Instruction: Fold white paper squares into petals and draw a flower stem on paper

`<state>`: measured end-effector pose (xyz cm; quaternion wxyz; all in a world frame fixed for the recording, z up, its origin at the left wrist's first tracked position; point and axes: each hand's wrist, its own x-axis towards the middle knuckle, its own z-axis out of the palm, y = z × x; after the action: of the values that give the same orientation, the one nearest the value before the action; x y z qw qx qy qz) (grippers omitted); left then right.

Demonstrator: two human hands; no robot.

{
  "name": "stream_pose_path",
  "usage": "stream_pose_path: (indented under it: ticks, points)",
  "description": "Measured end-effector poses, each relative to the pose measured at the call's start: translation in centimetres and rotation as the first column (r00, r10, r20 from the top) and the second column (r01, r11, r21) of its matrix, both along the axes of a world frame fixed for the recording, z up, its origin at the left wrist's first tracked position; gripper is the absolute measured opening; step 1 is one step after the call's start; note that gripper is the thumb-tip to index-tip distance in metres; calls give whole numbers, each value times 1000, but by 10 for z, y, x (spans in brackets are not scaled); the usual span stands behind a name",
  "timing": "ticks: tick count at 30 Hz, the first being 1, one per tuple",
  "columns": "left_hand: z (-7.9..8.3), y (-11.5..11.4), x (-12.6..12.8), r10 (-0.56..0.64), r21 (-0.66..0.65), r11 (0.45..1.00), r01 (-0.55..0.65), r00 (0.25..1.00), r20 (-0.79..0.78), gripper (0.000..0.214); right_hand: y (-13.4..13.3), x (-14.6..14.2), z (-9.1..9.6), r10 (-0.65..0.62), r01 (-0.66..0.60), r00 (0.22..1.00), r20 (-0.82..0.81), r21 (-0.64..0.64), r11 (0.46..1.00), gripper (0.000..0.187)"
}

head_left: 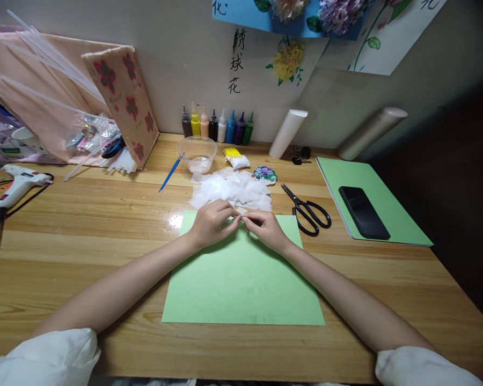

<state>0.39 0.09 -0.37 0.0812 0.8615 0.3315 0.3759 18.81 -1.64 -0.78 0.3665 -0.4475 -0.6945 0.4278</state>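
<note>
Pale green, the rectangular sheet of paper [241,284] lies flat on the light wooden table [84,236], straight in front of the person. Both bare hands meet over its far edge. The left hand [211,222] and the right hand [265,225] have thumbs and fingertips drawn tightly together, pinching a small scrap of white tissue paper [241,213] between them. The scrap sits just above the far edge of the green sheet, and only a sliver of it shows past the fingers. Just beyond the hands lies a loose pile of white tissue squares [233,190], which touches the sheet's far edge. Behind the pile stands a clear plastic bowl [196,153], with a thin blue-handled paintbrush [169,174] leaning at its left side. A small round palette with purple and green paint [264,174] rests at the pile's right edge. Black-handled scissors [308,209] lie just right of the sheet, blades shut. Farther right, a black phone [363,212] lies on a second green pad [386,225]. A row of small coloured paint bottles [217,127] lines the wall. A white glue gun [18,185] lies well apart at the far left.
</note>
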Motion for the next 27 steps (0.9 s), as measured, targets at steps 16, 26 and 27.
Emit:
stream_pose_path:
  ticks: [16,26,27]
  points:
    - [-9,22,-15,422,-478,841,-254,861,285,24,7,3,-4,-169,168,984,64,16,986,25]
    - [-4,31,-33,315,-328,892,-311,948,-43,103,24,23,10,-192,143,888,417,144,979,98]
    - [-5,32,-33,281,-351,891,-289,957,-74,101,25,22,10,-157,118,890,428,117,986,95]
